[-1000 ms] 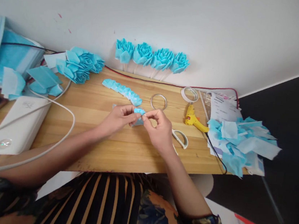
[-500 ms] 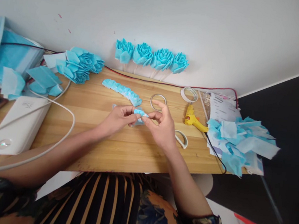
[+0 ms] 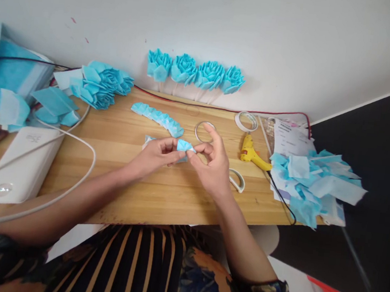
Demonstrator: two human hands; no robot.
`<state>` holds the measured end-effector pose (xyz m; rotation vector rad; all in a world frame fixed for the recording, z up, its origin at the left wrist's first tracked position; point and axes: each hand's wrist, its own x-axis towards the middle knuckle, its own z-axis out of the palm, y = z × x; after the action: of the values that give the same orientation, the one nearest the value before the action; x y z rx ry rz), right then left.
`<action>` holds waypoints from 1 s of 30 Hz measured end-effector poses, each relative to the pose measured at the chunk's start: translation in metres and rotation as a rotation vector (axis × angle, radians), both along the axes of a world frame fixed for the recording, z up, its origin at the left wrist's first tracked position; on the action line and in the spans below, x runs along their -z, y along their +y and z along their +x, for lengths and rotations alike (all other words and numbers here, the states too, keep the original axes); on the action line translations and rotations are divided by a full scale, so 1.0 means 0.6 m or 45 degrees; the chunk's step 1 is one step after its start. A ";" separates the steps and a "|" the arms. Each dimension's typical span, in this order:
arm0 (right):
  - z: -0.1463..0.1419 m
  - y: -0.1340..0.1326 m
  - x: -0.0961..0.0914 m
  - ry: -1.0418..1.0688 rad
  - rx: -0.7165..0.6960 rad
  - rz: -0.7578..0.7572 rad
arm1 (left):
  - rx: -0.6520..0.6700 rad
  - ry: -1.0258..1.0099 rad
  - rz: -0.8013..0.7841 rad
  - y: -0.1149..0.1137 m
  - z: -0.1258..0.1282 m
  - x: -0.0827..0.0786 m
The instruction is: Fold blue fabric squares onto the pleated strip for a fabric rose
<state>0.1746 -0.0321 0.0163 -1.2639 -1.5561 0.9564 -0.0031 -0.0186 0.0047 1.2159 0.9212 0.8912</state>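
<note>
A small folded piece of light-blue fabric is pinched between both hands, above the wooden table. My left hand grips its left side between thumb and fingers. On the right side, my right hand holds it by thumb and fingertip, its index finger raised. Another light-blue piece shows partly behind and under my left hand, mostly hidden. Just beyond the hands lies a row of folded blue petals. A ring of tape sits behind my right hand, partly covered by it.
Several blue fabric roses on stems lean on the wall; more roses lie left. At right are a yellow glue gun, a tape roll, a half-round protractor and blue scraps. A white power bank lies left.
The blue piece between my fingers has been turned and now shows a flatter, folded blue face. My hands stay in nearly the same place; the view has shifted slightly.
</note>
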 end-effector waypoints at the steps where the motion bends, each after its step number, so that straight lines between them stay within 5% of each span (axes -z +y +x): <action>1: -0.001 -0.001 0.000 0.002 -0.005 0.002 | -0.006 0.002 0.004 0.000 0.000 0.001; 10: 0.023 0.001 -0.005 0.032 -0.008 -0.047 | -0.040 0.067 0.045 -0.001 -0.004 -0.006; 16: 0.026 0.003 -0.003 0.080 -0.175 -0.066 | -0.009 0.103 0.033 -0.004 -0.002 -0.008; 30: 0.019 0.013 0.015 0.236 -0.031 -0.113 | 0.031 0.047 -0.045 -0.001 0.001 -0.004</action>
<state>0.1860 -0.0246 0.0072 -1.1838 -1.4011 1.1357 -0.0026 -0.0195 0.0068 1.2141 0.9463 0.8323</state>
